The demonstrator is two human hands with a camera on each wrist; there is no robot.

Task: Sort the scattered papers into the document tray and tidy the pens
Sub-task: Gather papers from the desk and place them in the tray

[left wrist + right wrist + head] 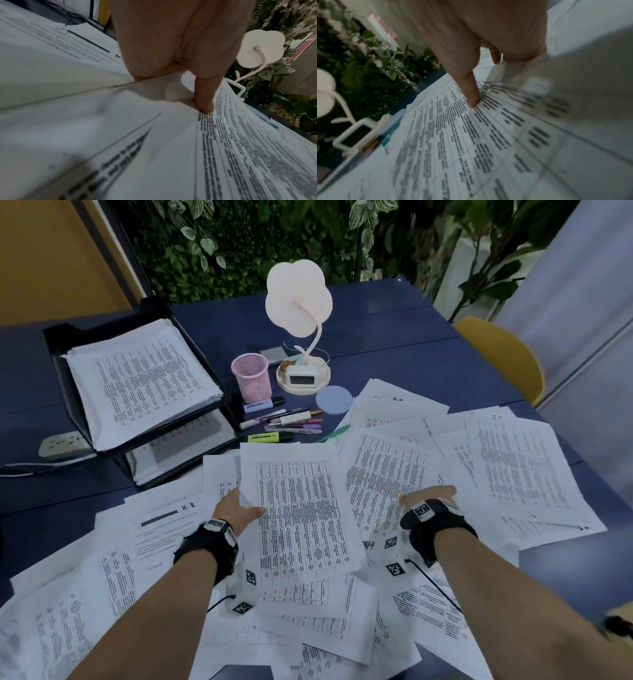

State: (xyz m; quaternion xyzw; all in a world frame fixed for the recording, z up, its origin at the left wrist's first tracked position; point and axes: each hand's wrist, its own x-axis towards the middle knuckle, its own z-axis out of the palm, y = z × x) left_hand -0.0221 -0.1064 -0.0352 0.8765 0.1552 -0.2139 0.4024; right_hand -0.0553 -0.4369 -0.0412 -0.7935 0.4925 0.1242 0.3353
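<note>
Our left hand (239, 510) pinches the left edge of a printed table sheet (301, 515), thumb on top, lifting it above the scattered papers (513, 470) that cover the desk's (394, 337) near half. Our right hand (428, 496) rests on the papers, thumb pressing; its finger posture cannot be determined. The document tray (65, 378), already loaded, stands at the left edge. The pens (284, 422) lie mid-desk beside the pink mesh cup (250, 376).

Scattered papers (383, 474) are lying across the near bench (394, 330) — the document tray (61, 378) is sitting behind them at left, the pens (284, 422) just right of it, a cup (251, 376) and lamp (301, 344) standing behind the pens.
</note>
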